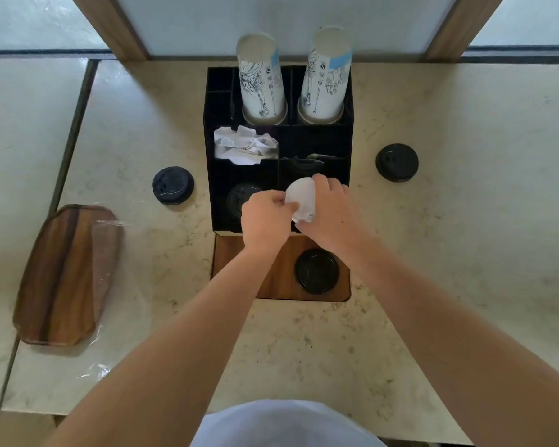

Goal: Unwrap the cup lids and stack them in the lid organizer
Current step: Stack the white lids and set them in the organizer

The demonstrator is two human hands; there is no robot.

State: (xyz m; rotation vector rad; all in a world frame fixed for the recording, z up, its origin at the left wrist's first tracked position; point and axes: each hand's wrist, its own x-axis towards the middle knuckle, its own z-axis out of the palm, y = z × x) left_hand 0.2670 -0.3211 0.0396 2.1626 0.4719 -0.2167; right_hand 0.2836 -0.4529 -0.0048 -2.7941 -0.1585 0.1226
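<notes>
Both my hands meet over the front of the black lid organizer (212,175). My right hand (331,209) grips a lid wrapped in white paper (300,198) from the right side. My left hand (265,217) pinches the white paper at its left edge. A black lid (241,198) lies in the organizer's front left compartment. Loose black lids lie on the counter at the left (173,185) and at the right (397,162). Another black lid (317,271) rests on the wooden panel (236,253) in front of the organizer.
Two upside-down stacks of paper cups (261,79) (327,75) stand in the organizer's back compartments. Crumpled white paper (244,145) fills a middle left compartment. A wooden tray (62,275) with clear plastic wrap (107,253) lies at the left of the marble counter (465,253).
</notes>
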